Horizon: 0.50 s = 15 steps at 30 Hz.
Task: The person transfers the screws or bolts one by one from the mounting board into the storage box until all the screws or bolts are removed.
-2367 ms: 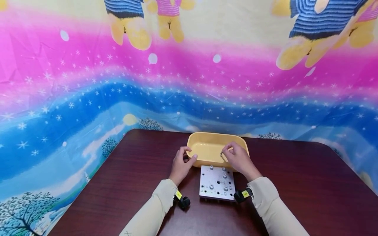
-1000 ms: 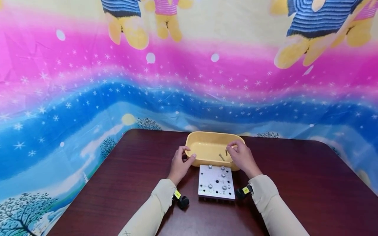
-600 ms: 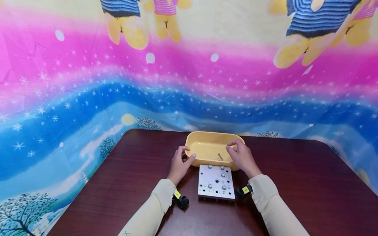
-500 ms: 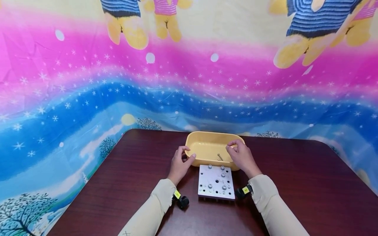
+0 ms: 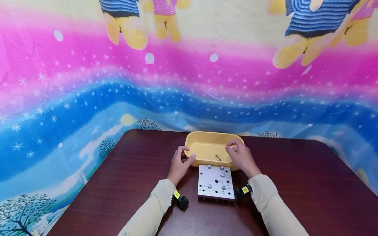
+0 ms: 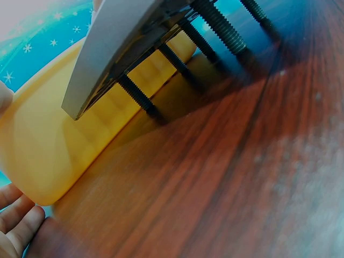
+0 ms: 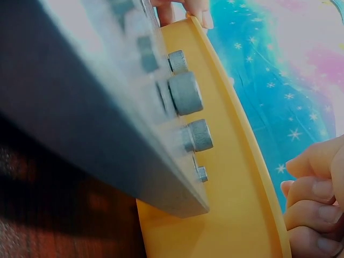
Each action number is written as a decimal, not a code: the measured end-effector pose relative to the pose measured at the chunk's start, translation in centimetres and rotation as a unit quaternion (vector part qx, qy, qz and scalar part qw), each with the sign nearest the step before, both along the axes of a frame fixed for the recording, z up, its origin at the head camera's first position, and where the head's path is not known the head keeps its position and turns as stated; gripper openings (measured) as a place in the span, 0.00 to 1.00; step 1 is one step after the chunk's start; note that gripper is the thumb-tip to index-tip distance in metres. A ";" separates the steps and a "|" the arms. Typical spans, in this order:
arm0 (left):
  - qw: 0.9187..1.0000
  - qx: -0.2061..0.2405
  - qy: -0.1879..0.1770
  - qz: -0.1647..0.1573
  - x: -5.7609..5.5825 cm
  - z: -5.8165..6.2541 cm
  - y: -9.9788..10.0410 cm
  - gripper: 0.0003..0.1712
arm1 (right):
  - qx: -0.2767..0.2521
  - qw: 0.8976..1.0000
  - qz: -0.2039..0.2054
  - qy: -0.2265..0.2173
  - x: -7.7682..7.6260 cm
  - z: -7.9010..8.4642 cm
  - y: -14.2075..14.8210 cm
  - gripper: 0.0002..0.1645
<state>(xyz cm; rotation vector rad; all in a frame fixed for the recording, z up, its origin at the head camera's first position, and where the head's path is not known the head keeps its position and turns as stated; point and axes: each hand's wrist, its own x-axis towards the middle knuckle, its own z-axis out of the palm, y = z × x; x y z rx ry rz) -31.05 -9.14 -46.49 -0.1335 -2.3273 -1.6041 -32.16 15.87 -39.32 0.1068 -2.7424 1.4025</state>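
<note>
In the head view, a yellow tray (image 5: pixel 203 150) stands at the far side of the table. My left hand (image 5: pixel 179 164) grips its left end, thumb at the near rim and fingers at the left side; its fingertips (image 6: pixel 24 223) show by the tray's corner in the left wrist view. Over the tray's right end is my right hand (image 5: pixel 240 157), fingers curled, with no screw showing at the fingertips. Small screws (image 5: pixel 218 157) lie on the tray floor near the front wall. Just before the tray sits a silver metal plate (image 5: pixel 216 182) with several socket-head bolts (image 7: pixel 185 92).
Threaded bolt ends (image 6: pixel 136 94) stick out under the plate and hold it above the dark wooden table (image 5: pixel 141 164). A patterned curtain (image 5: pixel 189 82) hangs behind the table's far edge. Black wrist cameras (image 5: pixel 182 202) flank the plate.
My right hand has let small screws drop into the tray and drawn slightly right. The screws have rolled left along the tray floor. My left hand has stayed on the tray.
</note>
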 end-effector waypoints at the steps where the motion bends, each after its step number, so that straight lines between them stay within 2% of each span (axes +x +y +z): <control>1: 1.000 -0.001 0.000 0.001 0.0 0.0 0.0 0.20 | 0.000 1.000 0.001 0.001 0.0 0.0 0.0 0.18; 15: 1.000 -0.001 0.003 0.001 0.1 -0.1 0.0 0.20 | -0.009 1.000 0.006 0.005 0.0 -0.3 0.2 0.18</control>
